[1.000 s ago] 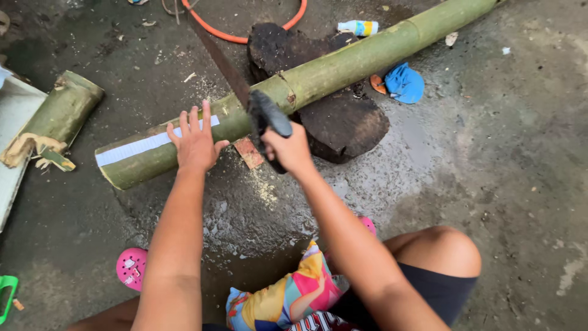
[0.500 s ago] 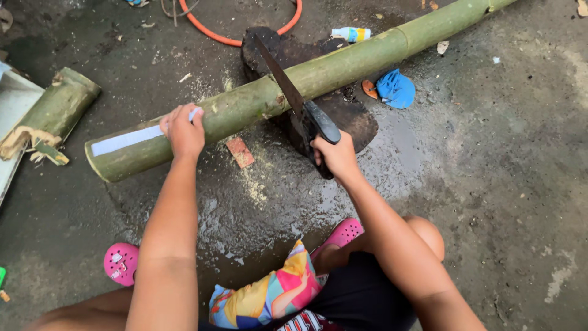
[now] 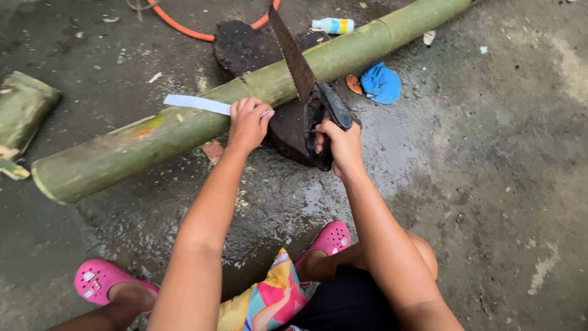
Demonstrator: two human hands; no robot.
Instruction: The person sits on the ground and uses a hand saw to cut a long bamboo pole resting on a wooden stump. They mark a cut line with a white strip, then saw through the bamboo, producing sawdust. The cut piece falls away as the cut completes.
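The long green bamboo pole (image 3: 184, 125) lies diagonally on the wet concrete floor (image 3: 502, 184), its middle resting on a dark wooden block (image 3: 245, 46). All positions below are given relative to this pole.

Left hand (image 3: 248, 122): placed on top of the pole, fingers curled down over it, pinning the near end of a white paper strip (image 3: 196, 103) that lies along the pole's upper surface.

Right hand (image 3: 343, 144): just beside the pole on the near side, fingers wrapped closed around the black handle of a handsaw (image 3: 306, 92). The rusty blade crosses the pole, in contact with it just right of the left hand.

Beyond the pole: an orange hose (image 3: 184, 27) and a small bottle (image 3: 334, 26). Under its right part: a blue cloth (image 3: 381, 83). Past its left end: a short bamboo offcut (image 3: 21, 110). Near side: pink clogs (image 3: 98, 281) on the person's feet.
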